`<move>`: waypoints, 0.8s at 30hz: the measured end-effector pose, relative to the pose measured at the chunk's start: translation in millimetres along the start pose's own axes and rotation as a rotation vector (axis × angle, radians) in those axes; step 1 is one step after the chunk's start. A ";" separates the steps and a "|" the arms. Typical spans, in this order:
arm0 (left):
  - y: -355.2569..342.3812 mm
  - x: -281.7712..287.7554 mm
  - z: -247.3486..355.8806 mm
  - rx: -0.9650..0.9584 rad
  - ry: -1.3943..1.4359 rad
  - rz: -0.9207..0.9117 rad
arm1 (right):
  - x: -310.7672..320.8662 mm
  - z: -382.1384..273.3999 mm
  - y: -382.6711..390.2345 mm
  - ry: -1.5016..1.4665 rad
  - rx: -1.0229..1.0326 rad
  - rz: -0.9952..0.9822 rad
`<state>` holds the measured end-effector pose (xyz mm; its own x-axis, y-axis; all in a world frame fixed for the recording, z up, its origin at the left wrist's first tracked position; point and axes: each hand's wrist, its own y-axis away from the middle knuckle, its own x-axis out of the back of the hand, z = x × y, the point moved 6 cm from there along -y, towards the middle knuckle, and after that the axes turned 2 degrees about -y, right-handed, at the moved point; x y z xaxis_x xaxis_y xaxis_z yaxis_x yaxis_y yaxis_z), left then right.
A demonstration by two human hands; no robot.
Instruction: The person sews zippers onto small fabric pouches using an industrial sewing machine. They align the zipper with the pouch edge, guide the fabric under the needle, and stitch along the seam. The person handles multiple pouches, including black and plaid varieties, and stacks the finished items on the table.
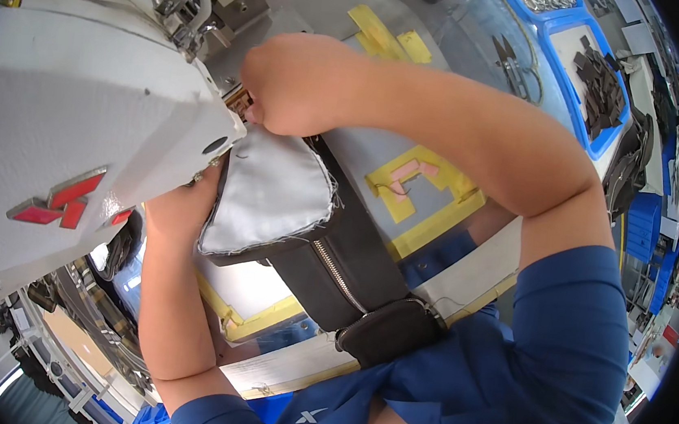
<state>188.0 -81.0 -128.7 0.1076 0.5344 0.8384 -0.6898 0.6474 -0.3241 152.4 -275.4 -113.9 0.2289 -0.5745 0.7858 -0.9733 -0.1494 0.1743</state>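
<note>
A white sewing machine [80, 105] fills the upper left. Beside it lies a dark fabric bag piece [357, 283] with a silver zipper [338, 273] and a pale satin lining panel [268, 189] with frayed edges. My right hand [302, 86] is closed at the top of the panel, near the machine's needle area, fingertips curled on the piece. My left hand [181, 201] is against the panel's left side, under the machine head; its fingers are mostly hidden.
Yellow tape strips [399, 226] mark the work surface. Scissors [517, 70] lie at upper right beside blue trays [609, 132] of dark pieces and metal parts. Dark material [630, 166] and blue bins [642, 225] sit along the right.
</note>
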 end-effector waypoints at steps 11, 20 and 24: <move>-1.2 -1.3 0.7 -0.045 0.029 0.043 | -0.5 6.6 -0.5 0.039 0.068 0.108; -1.9 -0.2 7.4 -0.096 0.058 0.087 | 1.9 10.8 1.0 0.095 0.080 0.077; 1.8 -1.8 0.3 -0.019 0.090 0.036 | 2.8 12.9 2.8 0.095 0.100 0.110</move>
<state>186.4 -80.9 -130.6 0.1478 0.6038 0.7833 -0.6805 0.6368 -0.3625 150.6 -287.8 -119.0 0.1136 -0.5140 0.8502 -0.9848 -0.1714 0.0280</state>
